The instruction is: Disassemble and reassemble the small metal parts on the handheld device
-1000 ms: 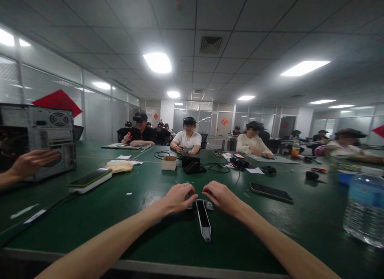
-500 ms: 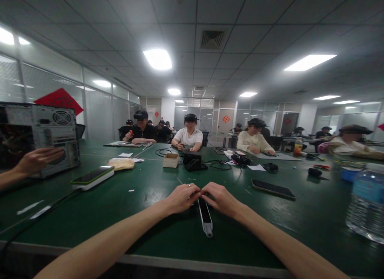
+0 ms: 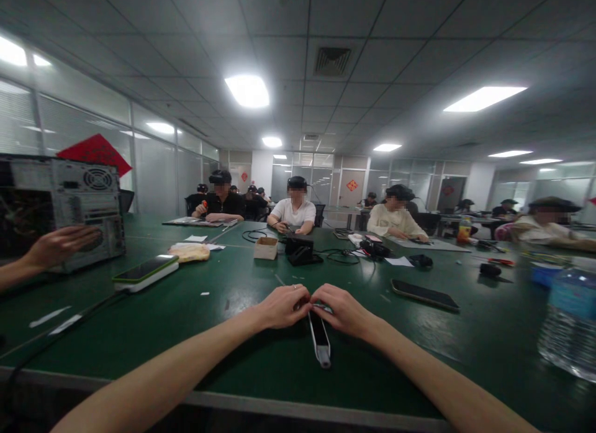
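My left hand (image 3: 284,307) and my right hand (image 3: 342,310) meet at the far end of a long black-and-white handheld device (image 3: 319,340), which lies on the green table. Their fingertips touch each other over that end. A small grey piece (image 3: 322,308) shows under my right fingers, and the hands hide most of it. I cannot tell whether either hand grips it. The device's lower end rests on the table, pointing towards me.
A co-worker's hand (image 3: 63,246) rests on an open computer case (image 3: 88,212) at left. A phone on a white power bank (image 3: 145,270), a phone (image 3: 424,294), a water bottle (image 3: 570,321), a cardboard box (image 3: 265,248) and cables stand around. The table's near edge runs below my arms.
My hands have moved closer together over the device's far end, and their fingertips now touch. The view has tilted slightly.
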{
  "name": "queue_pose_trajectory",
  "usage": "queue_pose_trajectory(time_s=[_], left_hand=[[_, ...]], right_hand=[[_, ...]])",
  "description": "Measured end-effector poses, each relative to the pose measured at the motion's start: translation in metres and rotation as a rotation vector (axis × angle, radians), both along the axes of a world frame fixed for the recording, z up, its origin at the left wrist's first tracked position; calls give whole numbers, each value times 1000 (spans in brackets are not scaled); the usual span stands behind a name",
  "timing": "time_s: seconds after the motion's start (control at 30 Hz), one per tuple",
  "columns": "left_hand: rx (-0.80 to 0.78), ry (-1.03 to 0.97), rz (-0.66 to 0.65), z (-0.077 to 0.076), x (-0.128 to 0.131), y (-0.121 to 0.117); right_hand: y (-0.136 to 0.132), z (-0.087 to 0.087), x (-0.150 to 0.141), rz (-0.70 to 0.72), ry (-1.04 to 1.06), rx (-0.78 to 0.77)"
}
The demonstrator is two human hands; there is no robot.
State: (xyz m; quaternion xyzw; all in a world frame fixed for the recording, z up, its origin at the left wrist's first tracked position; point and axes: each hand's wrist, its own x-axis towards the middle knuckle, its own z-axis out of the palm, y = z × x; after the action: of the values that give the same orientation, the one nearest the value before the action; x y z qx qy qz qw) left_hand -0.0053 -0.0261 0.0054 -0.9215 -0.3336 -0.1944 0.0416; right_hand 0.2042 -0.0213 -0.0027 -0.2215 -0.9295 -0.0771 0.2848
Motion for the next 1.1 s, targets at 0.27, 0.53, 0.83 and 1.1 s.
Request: queue_pose_trajectory(time_s=[0.27,0.53,0.83,1.1], left_hand=[[70,128,35,10,-15,14],[-19,237,41,9,-20,22],[-30,255,23,4,-14,17],[-12,307,65,9,-10,7]], right_hand=[[5,13,13,-74,72,37],[23,12,36,-282,-130,-189],[17,4,22,-225,-136,-342],[18,4,21,-235,-142,-341]])
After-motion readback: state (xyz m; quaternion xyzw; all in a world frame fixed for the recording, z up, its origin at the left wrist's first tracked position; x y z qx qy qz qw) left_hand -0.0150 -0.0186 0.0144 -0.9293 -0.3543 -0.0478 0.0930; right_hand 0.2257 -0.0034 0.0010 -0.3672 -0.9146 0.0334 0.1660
